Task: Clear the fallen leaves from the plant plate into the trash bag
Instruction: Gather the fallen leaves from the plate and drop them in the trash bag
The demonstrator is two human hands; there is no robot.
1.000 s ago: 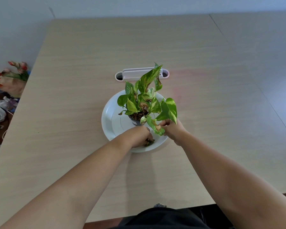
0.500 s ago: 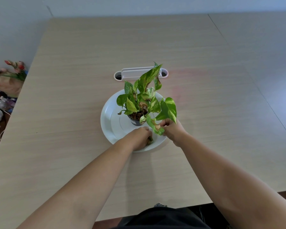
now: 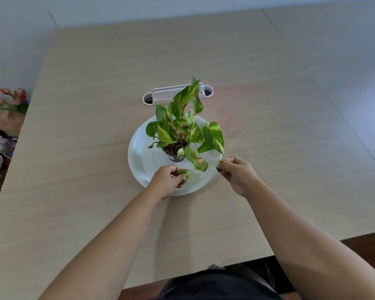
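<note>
a wide pale wood-grain counter [image 3: 247, 61] fills most of the head view, seen from above. near its middle sits a round white plant plate [image 3: 139, 161], and on that plate stands a small dark pot [image 3: 173, 155] holding a pothos plant [image 3: 182, 126] with green and yellow variegated leaves, some browned at the edges. just beyond the plate, a white oval cable port [image 3: 178, 94] is set into the counter. off the counter's left edge, a bunch of red and pink flowers [image 3: 11, 100] lies among blurred clutter. two bare forearms reach in from the bottom of the view. the left hand [image 3: 167, 182] is over the near rim of the plate, its fingers closed around a small clump of crumpled fallen leaves [image 3: 183, 173], green and yellowed. the right hand [image 3: 238, 174] is at the plate's right rim, its fingers pinched together on a small green leaf scrap [image 3: 220, 162], just below a hanging leaf tip. no trash bag can be made out.
</note>
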